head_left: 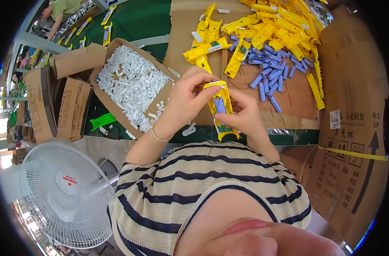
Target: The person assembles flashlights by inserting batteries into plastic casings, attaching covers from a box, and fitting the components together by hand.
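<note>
Both my hands hold one yellow plastic housing (pixel 220 112) upright over the near edge of the bench. A blue cylindrical cell lies inside it and a small green circuit board shows at its lower end. My left hand (pixel 186 100) pinches the top of the housing, where a small white clip (pixel 217 83) sits under my fingertips. My right hand (pixel 243 114) grips the housing's right side and lower part. A thin wire hangs from it.
An open cardboard box (pixel 117 47) full of white plastic clips stands left. Yellow housings (pixel 279 25) and loose blue cells (pixel 267 72) lie on cardboard behind. A large cardboard box (pixel 352 141) stands right, a white fan (pixel 66 194) lower left. Another person (pixel 60 13) works far left.
</note>
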### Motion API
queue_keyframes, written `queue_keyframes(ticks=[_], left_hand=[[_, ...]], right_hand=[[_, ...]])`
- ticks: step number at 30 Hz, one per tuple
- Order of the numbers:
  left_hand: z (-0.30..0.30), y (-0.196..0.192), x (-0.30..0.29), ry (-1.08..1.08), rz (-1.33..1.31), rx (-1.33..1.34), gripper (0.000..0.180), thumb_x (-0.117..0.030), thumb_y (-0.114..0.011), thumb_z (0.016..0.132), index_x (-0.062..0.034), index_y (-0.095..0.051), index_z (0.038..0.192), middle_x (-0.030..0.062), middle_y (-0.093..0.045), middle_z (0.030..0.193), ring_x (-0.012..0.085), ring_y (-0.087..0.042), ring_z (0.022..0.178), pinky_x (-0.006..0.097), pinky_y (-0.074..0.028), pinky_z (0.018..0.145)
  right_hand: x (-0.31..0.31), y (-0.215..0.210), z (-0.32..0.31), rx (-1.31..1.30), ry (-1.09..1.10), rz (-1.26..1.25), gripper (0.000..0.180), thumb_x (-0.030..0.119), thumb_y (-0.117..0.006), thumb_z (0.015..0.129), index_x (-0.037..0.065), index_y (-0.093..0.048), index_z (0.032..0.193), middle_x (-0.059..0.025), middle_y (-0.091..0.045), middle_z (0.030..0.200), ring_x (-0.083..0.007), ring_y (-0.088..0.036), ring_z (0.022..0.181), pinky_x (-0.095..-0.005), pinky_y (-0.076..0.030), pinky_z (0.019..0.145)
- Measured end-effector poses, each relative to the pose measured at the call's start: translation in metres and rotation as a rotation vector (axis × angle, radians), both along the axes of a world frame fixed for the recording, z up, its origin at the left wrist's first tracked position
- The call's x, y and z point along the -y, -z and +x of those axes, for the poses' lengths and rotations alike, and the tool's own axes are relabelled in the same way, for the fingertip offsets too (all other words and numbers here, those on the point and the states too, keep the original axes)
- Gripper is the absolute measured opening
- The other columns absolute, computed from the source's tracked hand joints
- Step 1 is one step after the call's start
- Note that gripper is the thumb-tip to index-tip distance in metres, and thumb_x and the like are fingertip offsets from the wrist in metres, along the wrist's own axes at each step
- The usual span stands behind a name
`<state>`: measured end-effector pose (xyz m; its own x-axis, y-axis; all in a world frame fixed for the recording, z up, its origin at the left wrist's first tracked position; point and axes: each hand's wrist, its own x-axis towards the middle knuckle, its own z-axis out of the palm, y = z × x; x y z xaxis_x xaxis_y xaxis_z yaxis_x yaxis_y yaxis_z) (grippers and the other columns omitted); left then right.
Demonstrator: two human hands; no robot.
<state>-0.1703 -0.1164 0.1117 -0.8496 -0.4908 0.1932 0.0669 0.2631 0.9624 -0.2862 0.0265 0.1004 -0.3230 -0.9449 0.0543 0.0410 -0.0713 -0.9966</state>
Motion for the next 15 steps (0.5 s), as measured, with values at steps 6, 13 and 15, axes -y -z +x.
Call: queue_keyframes(ticks=[6, 13, 15], left_hand=[[-0.002, -0.001, -0.024, -0.036, 0.314, -0.141, 0.016, -0.009, -0.053, 0.089, 0.0049, -0.057, 0.093, 0.0052, -0.053, 0.091, 0.0102, -0.052, 0.083, 0.022, -0.041, 0.074], [-0.009, 0.002, -0.019, -0.033, 0.344, -0.141, 0.018, -0.012, -0.054, 0.089, 0.0047, -0.059, 0.094, 0.0052, -0.056, 0.091, 0.0100, -0.053, 0.082, 0.022, -0.042, 0.074], [-0.008, 0.005, -0.014, -0.045, 0.330, 0.000, 0.020, -0.014, -0.055, 0.090, 0.0044, -0.060, 0.097, 0.0043, -0.060, 0.087, 0.0090, -0.055, 0.080, 0.022, -0.044, 0.072]], right_hand=[[-0.004, -0.021, 0.001, -0.141, 0.050, -0.021, 0.046, 0.008, -0.078, 0.067, -0.004, -0.058, 0.107, -0.0073, -0.063, 0.088, -0.0093, -0.059, 0.078, -0.0242, -0.050, 0.070], [-0.001, -0.018, -0.006, -0.134, 0.061, -0.022, 0.046, 0.008, -0.078, 0.067, -0.005, -0.058, 0.106, -0.0073, -0.063, 0.086, -0.0097, -0.060, 0.076, -0.0239, -0.049, 0.069], [0.001, -0.015, -0.010, -0.187, 0.056, -0.006, 0.045, 0.007, -0.077, 0.068, -0.005, -0.058, 0.107, -0.0074, -0.063, 0.086, -0.0107, -0.060, 0.075, -0.0248, -0.050, 0.070]])
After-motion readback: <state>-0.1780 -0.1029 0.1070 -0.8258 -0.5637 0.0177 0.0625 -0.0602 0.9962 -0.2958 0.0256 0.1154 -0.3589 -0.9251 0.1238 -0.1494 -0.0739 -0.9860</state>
